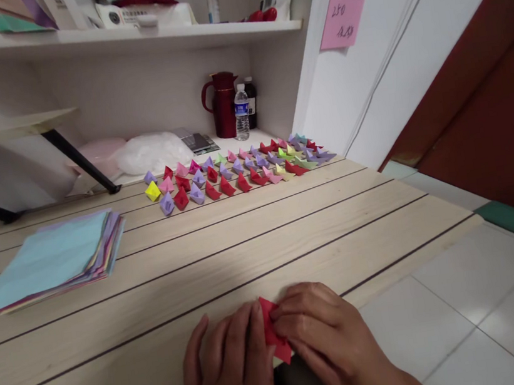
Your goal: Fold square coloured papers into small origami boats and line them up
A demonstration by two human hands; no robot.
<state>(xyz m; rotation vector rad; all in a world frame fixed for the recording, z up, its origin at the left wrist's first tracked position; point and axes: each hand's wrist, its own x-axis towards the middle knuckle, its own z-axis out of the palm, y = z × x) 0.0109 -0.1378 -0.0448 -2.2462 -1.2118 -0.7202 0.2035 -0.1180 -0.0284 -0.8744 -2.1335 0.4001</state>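
Note:
A small red folded paper is at the table's front edge, between my two hands. My left hand lies on the tabletop with its fingers side by side. Its index finger holds the left side of the paper, and the thumb is hidden. My right hand is closed, its bent fingers pinching the paper from the right. Part of the paper is covered by these fingers. Across the back of the table stand rows of folded paper boats, among them a red boat, a purple boat and a yellow boat.
A stack of coloured paper sheets, light blue on top, lies at the left on the slatted table. Behind the boats are a dark red jug, a water bottle and white plastic bags. Floor tiles show at the right.

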